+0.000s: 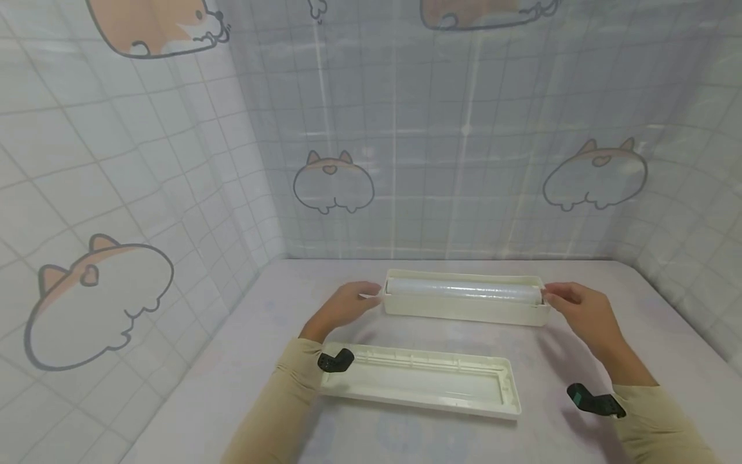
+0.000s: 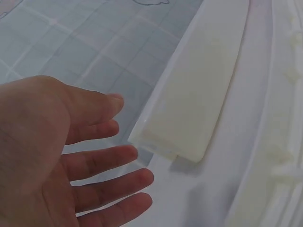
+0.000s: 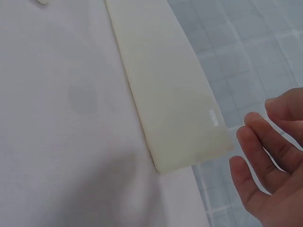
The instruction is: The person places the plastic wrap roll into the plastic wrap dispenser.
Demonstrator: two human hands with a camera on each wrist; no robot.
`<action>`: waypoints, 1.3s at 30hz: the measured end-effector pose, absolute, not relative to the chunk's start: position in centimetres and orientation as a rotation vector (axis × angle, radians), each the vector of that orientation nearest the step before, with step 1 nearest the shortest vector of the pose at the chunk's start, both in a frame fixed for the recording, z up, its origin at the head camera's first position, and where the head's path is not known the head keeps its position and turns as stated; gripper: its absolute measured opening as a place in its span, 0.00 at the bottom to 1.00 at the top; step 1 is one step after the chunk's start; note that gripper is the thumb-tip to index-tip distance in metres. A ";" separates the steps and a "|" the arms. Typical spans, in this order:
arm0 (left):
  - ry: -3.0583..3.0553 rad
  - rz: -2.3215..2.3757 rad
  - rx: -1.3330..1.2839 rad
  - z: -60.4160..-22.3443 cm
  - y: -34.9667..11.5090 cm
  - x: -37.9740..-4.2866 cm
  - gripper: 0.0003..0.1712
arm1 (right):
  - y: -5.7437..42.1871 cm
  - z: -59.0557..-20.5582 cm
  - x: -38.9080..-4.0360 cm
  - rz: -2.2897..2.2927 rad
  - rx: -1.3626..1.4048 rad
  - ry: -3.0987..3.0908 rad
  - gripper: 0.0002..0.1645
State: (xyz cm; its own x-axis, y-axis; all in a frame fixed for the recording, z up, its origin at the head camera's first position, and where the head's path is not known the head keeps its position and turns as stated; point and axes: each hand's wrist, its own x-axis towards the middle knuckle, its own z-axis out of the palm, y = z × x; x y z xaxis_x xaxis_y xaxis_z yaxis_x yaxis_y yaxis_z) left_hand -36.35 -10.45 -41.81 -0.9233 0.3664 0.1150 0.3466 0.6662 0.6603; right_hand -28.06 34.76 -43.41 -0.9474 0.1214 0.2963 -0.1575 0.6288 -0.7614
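A long cream plastic box (image 1: 464,312) lies crosswise toward the back of the table, its top off. Inside it sits a shiny roll of clear plastic film (image 1: 458,289). My left hand (image 1: 350,305) is beside the box's left end, fingers spread and loosely extended; the left wrist view shows nothing between them. At the right end, my right hand (image 1: 584,316) has its fingertips close to the box corner. Its fingers are slightly bent and hold nothing in the right wrist view. Nearer to me lies a cream lid (image 1: 417,381), inner side up.
The table (image 1: 232,399) has a pale cover. Tiled sheeting with cartoon dogs (image 1: 333,183) encloses the back and both sides. My left forearm passes over the lid's left end, and black wrist-camera mounts (image 1: 597,401) stick out from both sleeves.
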 end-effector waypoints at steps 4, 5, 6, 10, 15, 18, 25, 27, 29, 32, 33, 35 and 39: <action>2.854 1.137 0.628 -42.1 -11.9 -35.4 0.23 | 34.5 -43.6 -27.3 1.217 0.050 -2.524 0.28; 2.856 1.149 0.634 -42.2 -12.2 -35.2 0.23 | 34.4 -43.7 -27.2 1.219 0.059 -2.521 0.27; 2.863 1.157 0.643 -42.3 -12.6 -34.9 0.23 | 34.4 -43.7 -27.0 1.226 0.072 -2.516 0.27; 2.871 1.185 0.646 -42.9 -14.0 -34.3 0.23 | 33.9 -44.1 -26.6 1.314 0.145 -2.497 0.28; 2.828 1.245 0.639 -43.8 -15.2 -33.7 0.24 | 33.3 -44.8 -26.0 1.462 0.255 -2.484 0.27; 2.812 1.267 0.607 -44.3 -15.9 -33.3 0.25 | 32.7 -45.3 -25.7 1.572 0.294 -2.487 0.26; 2.791 1.282 0.544 -45.5 -17.1 -32.7 0.24 | 31.3 -46.3 -25.4 1.720 0.352 -2.543 0.27; 2.782 1.279 0.535 -45.9 -17.3 -32.7 0.25 | 31.1 -46.4 -25.3 1.722 0.371 -2.575 0.28; 2.776 1.278 0.534 -46.1 -17.4 -32.7 0.24 | 30.9 -46.5 -25.3 1.720 0.403 -2.613 0.29; 2.764 1.280 0.533 -46.4 -17.5 -32.6 0.24 | 30.9 -46.7 -25.3 1.721 0.450 -2.652 0.29; 2.763 1.278 0.535 -46.5 -17.6 -32.6 0.24 | 30.8 -46.7 -25.3 1.722 0.461 -2.659 0.29; 2.757 1.275 0.519 -46.6 -17.6 -32.7 0.24 | 30.8 -46.8 -25.3 1.728 0.477 -2.665 0.30; 2.744 1.280 0.482 -46.9 -17.8 -32.8 0.23 | 30.7 -47.0 -25.2 1.751 0.496 -2.664 0.30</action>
